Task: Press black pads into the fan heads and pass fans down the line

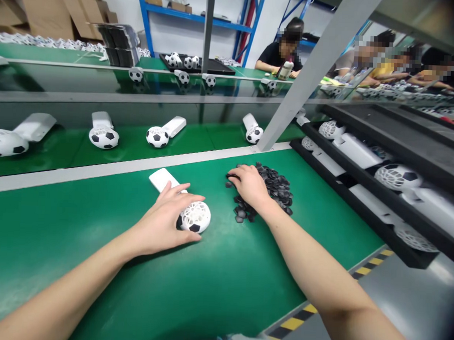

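Left hand [164, 220] loosely grips a white football-patterned plastic fan [189, 211]; at two o'clock, right hand [249, 183] rests curled on small black plastic pieces [277, 187], green mat [77, 223] open around.

Centre of frame: left hand [164, 217] rests on a white football-patterned fan [189, 211] lying on the green mat [225, 280]. Right hand [249, 183] lies on a pile of black pieces [277, 187]. Right edge: black trays [365, 193] holding similar fans.

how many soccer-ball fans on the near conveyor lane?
4 white plastic soccer-ball handheld fans: far left, left of centre, centre, by the grey post. A fifth may be hidden behind the post.
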`<state>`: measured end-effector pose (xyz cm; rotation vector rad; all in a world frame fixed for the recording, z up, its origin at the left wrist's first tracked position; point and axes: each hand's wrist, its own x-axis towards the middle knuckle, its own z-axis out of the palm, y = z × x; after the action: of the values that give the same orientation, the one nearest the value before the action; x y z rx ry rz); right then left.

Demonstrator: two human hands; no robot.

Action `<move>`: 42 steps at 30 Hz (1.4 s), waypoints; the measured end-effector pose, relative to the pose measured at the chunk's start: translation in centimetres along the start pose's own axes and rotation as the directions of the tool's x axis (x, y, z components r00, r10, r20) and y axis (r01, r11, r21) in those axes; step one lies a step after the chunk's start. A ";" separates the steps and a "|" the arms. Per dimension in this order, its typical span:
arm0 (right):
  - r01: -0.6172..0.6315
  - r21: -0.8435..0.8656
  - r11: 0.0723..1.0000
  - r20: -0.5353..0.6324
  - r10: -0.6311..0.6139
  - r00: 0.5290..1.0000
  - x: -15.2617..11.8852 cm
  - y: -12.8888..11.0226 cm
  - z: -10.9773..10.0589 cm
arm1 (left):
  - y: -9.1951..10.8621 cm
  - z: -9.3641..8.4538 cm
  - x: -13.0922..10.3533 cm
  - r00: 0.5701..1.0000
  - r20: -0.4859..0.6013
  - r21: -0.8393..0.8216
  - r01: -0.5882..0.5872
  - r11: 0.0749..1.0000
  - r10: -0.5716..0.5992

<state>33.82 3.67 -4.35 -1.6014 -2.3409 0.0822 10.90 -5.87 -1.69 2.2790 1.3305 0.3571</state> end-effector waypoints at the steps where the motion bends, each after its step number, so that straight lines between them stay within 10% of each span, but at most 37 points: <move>1: 0.027 -0.012 1.000 0.017 -0.027 0.999 -0.1 -0.1 0.0 | 0.1 0.0 -0.1 1.000 0.025 -0.003 -0.007 1.000 0.007; 10: 0.110 0.258 0.960 0.016 -0.118 0.993 -1.8 -2.3 -1.6 | 1.4 1.6 -0.5 0.990 -0.069 -0.168 0.110 0.980 -0.123; 17: 0.103 0.714 0.693 0.072 -0.218 0.973 -3.5 -4.3 -2.9 | -0.3 -0.3 0.1 1.000 0.021 -0.246 0.008 0.969 -0.003; 25: 0.426 0.439 0.791 -0.050 -0.453 0.890 -4.3 -5.4 -2.5 | -0.5 -0.2 0.2 0.999 0.010 -0.252 -0.032 0.967 0.035; 42: 0.063 0.800 0.597 0.177 -0.335 0.926 -4.4 -6.8 -2.3 | 0.1 0.2 0.2 1.000 -0.021 -0.266 0.012 0.964 -0.018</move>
<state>29.81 -3.19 -1.64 -0.8932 -2.1545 1.2227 11.15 -5.84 -1.75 2.0465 1.2290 0.5258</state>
